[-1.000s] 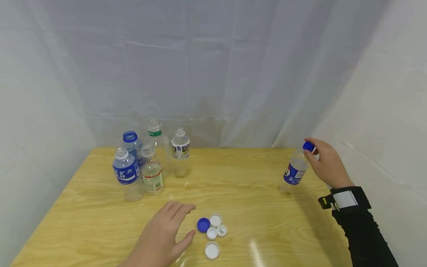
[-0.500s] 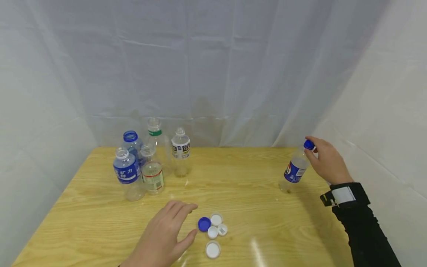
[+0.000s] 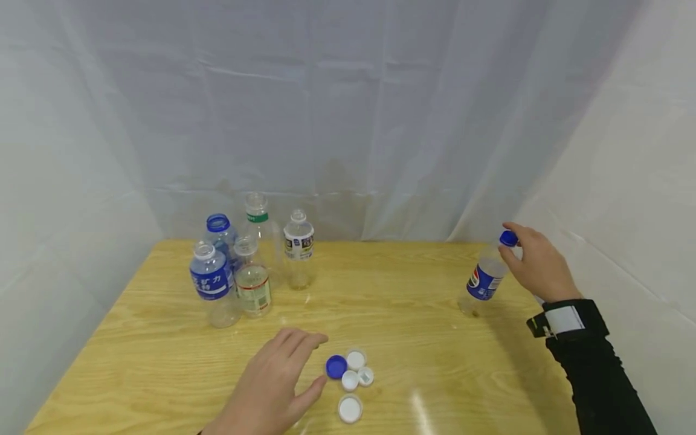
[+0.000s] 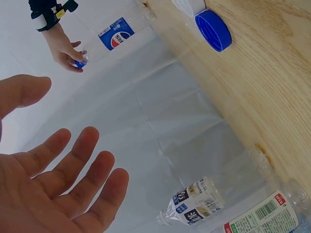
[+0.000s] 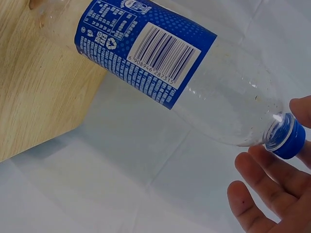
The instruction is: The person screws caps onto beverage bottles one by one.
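Right hand point(image 3: 538, 266) pinches the blue cap point(image 3: 508, 238); its bottle point(image 3: 486, 279) stands on the right of the table point(image 3: 391, 308). Only the right wrist view makes the barcode point(image 5: 164, 54) legible. The left hand point(image 3: 274, 377), fingers point(image 4: 81, 154) apart, hovers beside five loose caps point(image 3: 350, 380); the left wrist view shows its palm point(image 4: 26, 204), the head view its back. Beyond it stand five open-topped bottles point(image 3: 254, 287).

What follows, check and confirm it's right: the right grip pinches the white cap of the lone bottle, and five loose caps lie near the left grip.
Wrong colour: the head view shows the right grip pinching the blue cap of the lone bottle; five loose caps do lie near the left grip.
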Tool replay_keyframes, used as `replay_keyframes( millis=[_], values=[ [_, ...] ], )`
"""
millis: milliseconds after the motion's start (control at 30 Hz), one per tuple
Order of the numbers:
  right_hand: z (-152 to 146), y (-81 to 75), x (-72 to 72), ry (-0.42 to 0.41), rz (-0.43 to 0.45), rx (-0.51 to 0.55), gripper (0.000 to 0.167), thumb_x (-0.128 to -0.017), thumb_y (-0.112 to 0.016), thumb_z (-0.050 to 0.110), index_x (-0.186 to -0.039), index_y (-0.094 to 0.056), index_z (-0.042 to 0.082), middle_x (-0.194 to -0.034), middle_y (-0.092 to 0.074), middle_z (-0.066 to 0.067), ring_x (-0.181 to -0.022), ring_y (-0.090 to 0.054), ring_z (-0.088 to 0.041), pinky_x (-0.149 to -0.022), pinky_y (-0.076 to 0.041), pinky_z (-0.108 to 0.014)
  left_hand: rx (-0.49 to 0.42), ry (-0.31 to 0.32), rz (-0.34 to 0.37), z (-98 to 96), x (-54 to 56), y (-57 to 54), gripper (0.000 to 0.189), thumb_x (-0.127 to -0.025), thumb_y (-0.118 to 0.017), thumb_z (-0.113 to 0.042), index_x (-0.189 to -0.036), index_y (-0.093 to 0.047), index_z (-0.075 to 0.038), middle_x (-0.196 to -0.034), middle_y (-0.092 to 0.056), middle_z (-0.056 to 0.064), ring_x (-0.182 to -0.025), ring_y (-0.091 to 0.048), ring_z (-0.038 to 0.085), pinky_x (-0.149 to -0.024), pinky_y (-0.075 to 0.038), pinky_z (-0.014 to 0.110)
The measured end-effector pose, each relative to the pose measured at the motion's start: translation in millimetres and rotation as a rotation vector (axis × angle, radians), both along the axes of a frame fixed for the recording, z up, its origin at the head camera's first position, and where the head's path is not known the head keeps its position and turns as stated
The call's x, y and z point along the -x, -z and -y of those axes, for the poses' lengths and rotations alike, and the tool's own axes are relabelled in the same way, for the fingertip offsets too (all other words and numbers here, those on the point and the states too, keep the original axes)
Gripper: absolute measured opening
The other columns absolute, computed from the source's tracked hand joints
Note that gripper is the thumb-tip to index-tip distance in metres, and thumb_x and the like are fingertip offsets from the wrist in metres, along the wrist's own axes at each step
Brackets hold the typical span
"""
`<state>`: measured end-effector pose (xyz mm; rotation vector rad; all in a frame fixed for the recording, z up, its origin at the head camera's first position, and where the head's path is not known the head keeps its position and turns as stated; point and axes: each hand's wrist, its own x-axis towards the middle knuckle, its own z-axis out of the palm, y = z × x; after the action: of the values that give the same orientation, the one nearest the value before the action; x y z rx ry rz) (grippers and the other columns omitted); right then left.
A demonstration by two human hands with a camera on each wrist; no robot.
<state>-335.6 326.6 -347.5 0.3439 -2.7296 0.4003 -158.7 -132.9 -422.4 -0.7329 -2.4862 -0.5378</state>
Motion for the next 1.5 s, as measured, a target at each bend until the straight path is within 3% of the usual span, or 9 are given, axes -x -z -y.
replay_keyframes(
  millis=[133,400,567,733,1000,1500],
  values=[
    [-3.1,0.7,-1.6,0.005,-0.016,-0.001,0.054,-0.102,-0.058,0.022,-0.150,-0.043,0.002,-0.139,-0.052,-0.033,-0.119,-0.053,-0.053,-0.088,-0.047,-0.069,-0.005,0.013,0.005,-1.3,-0.3,-0.4,0.051,-0.080,-0.082,-0.032,-0.125,-0.066,-0.015,-0.112,-0.066,-0.007,-0.108,-0.059,0.011,-0.086,-0.056,0.034],
    [1.7,-2.0,-6.9,-0.050,-0.211,-0.046,0.046,-0.096,-0.068,0.015,-0.138,-0.056,0.001,-0.143,-0.049,-0.028,-0.128,-0.042,-0.052,-0.096,-0.034,-0.072,-0.009,0.013,0.005,-1.6,-0.1,-1.6,0.050,-0.081,-0.082,-0.032,-0.125,-0.066,-0.015,-0.112,-0.066,-0.007,-0.108,-0.060,0.010,-0.087,-0.056,0.033],
    [11.5,-6.9,-16.1,-0.119,-0.290,-0.065,0.043,-0.093,-0.069,0.010,-0.134,-0.058,0.001,-0.143,-0.048,-0.027,-0.130,-0.040,-0.050,-0.100,-0.032,-0.070,-0.016,0.017,0.027,-2.4,-0.1,-1.2,0.051,-0.081,-0.082,-0.032,-0.126,-0.065,-0.016,-0.112,-0.065,-0.008,-0.109,-0.060,0.009,-0.086,-0.057,0.032],
    [29.1,-9.6,-24.6,-0.244,-0.381,-0.082,0.043,-0.089,-0.070,0.003,-0.130,-0.060,0.000,-0.139,-0.051,-0.026,-0.129,-0.042,-0.046,-0.104,-0.036,-0.063,-0.020,0.014,0.036,-2.2,-0.8,-0.6,0.051,-0.081,-0.081,-0.032,-0.126,-0.065,-0.015,-0.112,-0.065,-0.008,-0.108,-0.060,0.008,-0.086,-0.057,0.033],
    [63.6,-7.6,-41.5,-0.412,-0.377,-0.064,0.046,-0.087,-0.074,0.004,-0.131,-0.062,0.002,-0.136,-0.057,-0.022,-0.127,-0.050,-0.040,-0.101,-0.044,-0.056,-0.028,0.009,0.038,-1.9,-2.7,-0.9,0.049,-0.082,-0.081,-0.031,-0.126,-0.064,-0.017,-0.112,-0.065,-0.008,-0.108,-0.059,0.007,-0.085,-0.057,0.031],
    [116.1,-4.7,-74.7,-0.605,-0.283,-0.056,0.049,-0.089,-0.075,0.010,-0.135,-0.062,0.011,-0.137,-0.060,-0.011,-0.126,-0.057,-0.030,-0.098,-0.051,-0.050,-0.046,0.012,0.077,-2.6,-6.1,-3.9,0.048,-0.084,-0.080,-0.030,-0.127,-0.063,-0.018,-0.113,-0.064,-0.010,-0.105,-0.057,0.004,-0.084,-0.056,0.029]
  ],
)
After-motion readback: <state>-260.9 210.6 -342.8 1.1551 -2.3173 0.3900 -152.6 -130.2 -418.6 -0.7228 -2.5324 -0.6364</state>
